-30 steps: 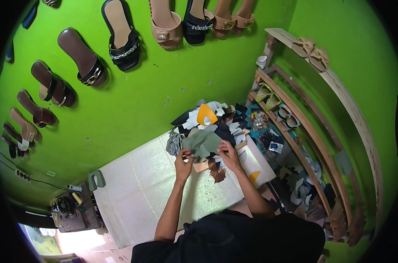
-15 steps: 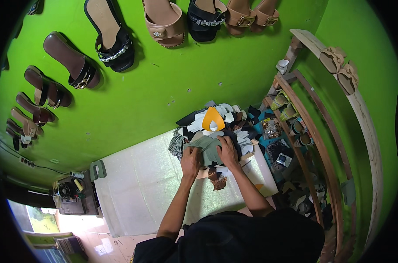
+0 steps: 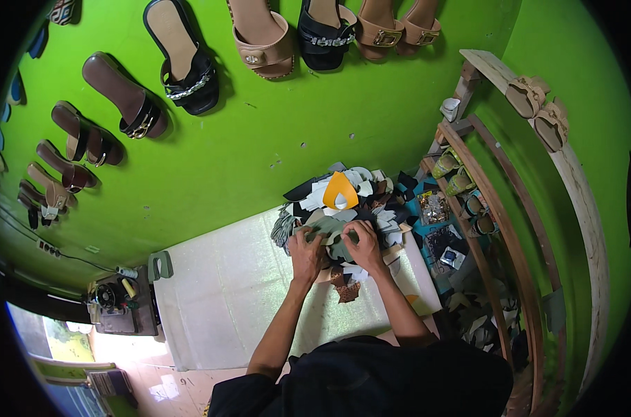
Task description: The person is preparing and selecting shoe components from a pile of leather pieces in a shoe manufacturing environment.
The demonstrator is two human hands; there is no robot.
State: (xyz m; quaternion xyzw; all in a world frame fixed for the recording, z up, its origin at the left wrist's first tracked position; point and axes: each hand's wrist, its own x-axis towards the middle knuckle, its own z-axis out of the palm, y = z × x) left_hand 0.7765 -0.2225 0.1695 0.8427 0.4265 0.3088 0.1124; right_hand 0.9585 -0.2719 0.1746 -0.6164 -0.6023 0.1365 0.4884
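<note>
1. The right hand [image 3: 362, 244] and left hand [image 3: 307, 254] work close together over the near side of the scrap pile [image 3: 383, 221], at the right end of the long white sheet-covered desk [image 3: 218, 285].
2. Between them, above the pile, is the muted grey-green piece of soft, pliable sheet material [image 3: 327, 225]. Half a second ago it lies spread more broadly; now less of its face shows and it looks bunched or doubled. That suggests it is being gathered or turned rather than held flat.
3. The left hand's fingers curl over the piece's left part and seem to grasp it. The right hand's thumb and forefinger bend toward each other at its right edge; whether they pinch it, I cannot tell.
4. Just left of the piece hangs a bundle of narrow, ridged grey-green strips [image 3: 281, 229].
5. Beyond it, on the pile's far side, a smooth yellow-orange panel with rounded edges [image 3: 339, 186] shows a pale oval low down.
6. Nearer the person, a brown, dark-speckled scrap with ragged edges [image 3: 347, 292] rests on the desk's faintly glossy, creased covering.
</note>
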